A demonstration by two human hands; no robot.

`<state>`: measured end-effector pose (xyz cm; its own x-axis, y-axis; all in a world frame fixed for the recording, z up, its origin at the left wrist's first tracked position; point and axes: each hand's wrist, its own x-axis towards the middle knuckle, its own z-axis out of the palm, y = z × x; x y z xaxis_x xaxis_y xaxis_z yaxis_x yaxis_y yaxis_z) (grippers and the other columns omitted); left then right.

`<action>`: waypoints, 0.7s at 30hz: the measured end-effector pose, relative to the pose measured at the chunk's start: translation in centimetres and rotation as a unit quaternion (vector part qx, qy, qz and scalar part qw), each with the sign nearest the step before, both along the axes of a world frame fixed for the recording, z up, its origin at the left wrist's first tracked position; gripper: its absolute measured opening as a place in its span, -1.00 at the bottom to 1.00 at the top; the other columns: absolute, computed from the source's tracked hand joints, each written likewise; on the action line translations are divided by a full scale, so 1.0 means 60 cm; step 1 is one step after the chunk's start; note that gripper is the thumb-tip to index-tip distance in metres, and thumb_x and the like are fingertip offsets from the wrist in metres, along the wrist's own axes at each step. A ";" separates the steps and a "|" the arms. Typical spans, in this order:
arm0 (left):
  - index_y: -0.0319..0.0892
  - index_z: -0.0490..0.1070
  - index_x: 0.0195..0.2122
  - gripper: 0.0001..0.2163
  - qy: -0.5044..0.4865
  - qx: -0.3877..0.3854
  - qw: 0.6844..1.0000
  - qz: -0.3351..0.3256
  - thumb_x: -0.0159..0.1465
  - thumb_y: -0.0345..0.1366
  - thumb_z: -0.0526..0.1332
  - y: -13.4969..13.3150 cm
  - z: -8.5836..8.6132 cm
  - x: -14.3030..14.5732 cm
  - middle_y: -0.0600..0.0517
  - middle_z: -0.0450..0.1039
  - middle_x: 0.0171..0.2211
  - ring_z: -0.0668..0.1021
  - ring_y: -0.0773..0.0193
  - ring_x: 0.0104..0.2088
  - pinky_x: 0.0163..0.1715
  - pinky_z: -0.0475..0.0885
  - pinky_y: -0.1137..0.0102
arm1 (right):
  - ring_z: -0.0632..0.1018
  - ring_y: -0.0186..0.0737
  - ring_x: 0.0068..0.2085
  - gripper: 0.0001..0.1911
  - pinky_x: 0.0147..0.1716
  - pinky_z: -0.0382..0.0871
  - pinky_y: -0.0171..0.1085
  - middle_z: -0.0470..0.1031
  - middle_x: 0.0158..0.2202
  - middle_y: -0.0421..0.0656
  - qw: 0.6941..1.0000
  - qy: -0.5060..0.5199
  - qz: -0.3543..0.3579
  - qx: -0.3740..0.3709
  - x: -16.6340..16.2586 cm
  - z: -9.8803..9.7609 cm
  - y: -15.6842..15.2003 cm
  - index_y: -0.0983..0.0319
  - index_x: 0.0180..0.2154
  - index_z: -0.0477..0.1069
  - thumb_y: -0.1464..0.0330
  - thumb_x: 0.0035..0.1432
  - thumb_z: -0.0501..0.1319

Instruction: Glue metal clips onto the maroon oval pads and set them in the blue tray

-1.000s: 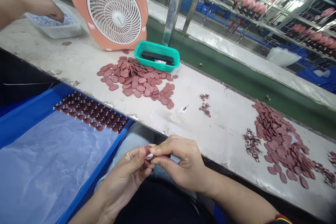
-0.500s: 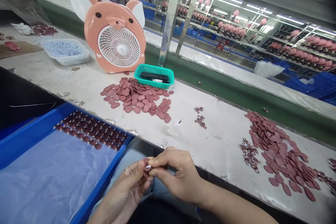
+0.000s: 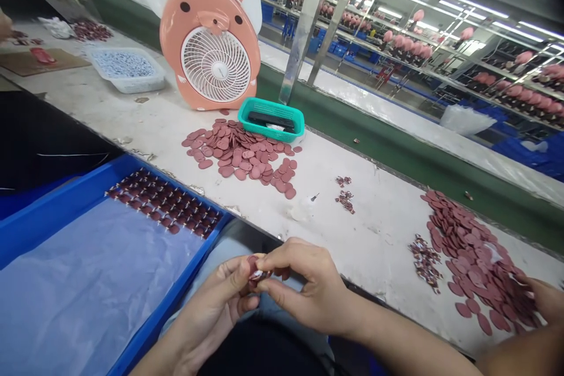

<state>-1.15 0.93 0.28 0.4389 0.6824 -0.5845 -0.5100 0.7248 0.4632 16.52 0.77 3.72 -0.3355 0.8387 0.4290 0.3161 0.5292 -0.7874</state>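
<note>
In front of my lap, my left hand (image 3: 217, 301) is closed on a reddish-brown oval piece (image 3: 252, 264). My right hand (image 3: 314, 289) pinches a small part (image 3: 259, 275), whitish and brown, against that piece. Fingers cover much of both, so their exact join cannot be made out. On the bench beyond lies a heap of similar oval pieces (image 3: 240, 155). Two little clusters of small brown-and-white parts (image 3: 346, 200) lie to its right. Rows of dark assembled pieces (image 3: 165, 202) rest on the lining of a blue tray (image 3: 176, 305) at my left.
A pig-shaped fan (image 3: 211, 47) stands behind a green basket (image 3: 271, 120) holding dark items. Far left is a clear tub (image 3: 127, 70) of blue-white bits. At right, another person's hand (image 3: 544, 299) touches a second oval heap (image 3: 471, 258), beside a small-parts pile (image 3: 425, 261).
The view has shifted a little, so the bench appears displaced. Another person's hand has come in at the right heap, and one shows at far left. My hands keep hold of the piece.
</note>
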 end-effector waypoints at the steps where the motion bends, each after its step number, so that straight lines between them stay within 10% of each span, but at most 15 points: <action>1: -0.21 0.64 -0.43 -0.68 0.003 0.005 1.000 0.001 -0.15 -0.16 0.61 0.002 0.001 -0.001 0.08 0.51 -0.54 0.52 0.43 -0.54 -0.54 0.48 0.60 | 0.59 -0.27 -0.32 -0.70 -0.35 0.50 -0.33 0.64 -0.24 -0.11 1.000 0.001 0.003 0.015 0.000 0.001 0.001 0.17 -0.05 0.48 0.42 0.15 0.36; 4: -0.20 0.64 -0.38 -0.64 0.017 0.001 1.000 0.007 -0.14 -0.10 0.59 0.006 0.001 -0.005 0.08 0.51 -0.51 0.52 0.41 -0.51 -0.54 0.48 0.56 | 0.55 -0.25 -0.29 -0.49 -0.40 0.49 -0.34 0.56 -0.17 -0.06 0.999 0.017 -0.010 0.041 0.003 0.002 0.004 0.17 0.10 0.39 0.34 0.11 0.40; 15: -0.18 0.63 -0.39 -0.66 -0.010 0.014 1.000 -0.006 -0.08 -0.07 0.56 0.016 -0.011 -0.014 0.08 0.46 -0.50 0.49 0.38 -0.48 -0.57 0.50 0.55 | 0.49 -0.34 -0.40 -0.80 -0.39 0.46 -0.37 0.53 -0.36 -0.16 1.000 -0.006 -0.011 0.001 -0.007 0.003 0.015 0.20 -0.11 0.57 0.43 0.19 0.34; 21: -0.12 0.63 -0.19 -0.46 0.075 0.071 0.993 0.061 -0.13 0.09 0.53 0.018 -0.018 -0.018 -0.05 0.56 -0.24 0.56 0.20 -0.33 -0.57 0.53 0.46 | 0.51 -0.31 -0.39 -0.84 -0.44 0.47 -0.34 0.51 -0.35 -0.14 0.984 -0.049 -0.110 0.130 -0.024 -0.017 0.016 0.20 -0.11 0.53 0.43 0.24 0.30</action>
<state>-2.24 2.01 -0.78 0.2628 0.8056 -0.5310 -0.5079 0.5834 0.6338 15.07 1.76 2.70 -0.2091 0.7624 0.6124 0.5134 0.6186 -0.5948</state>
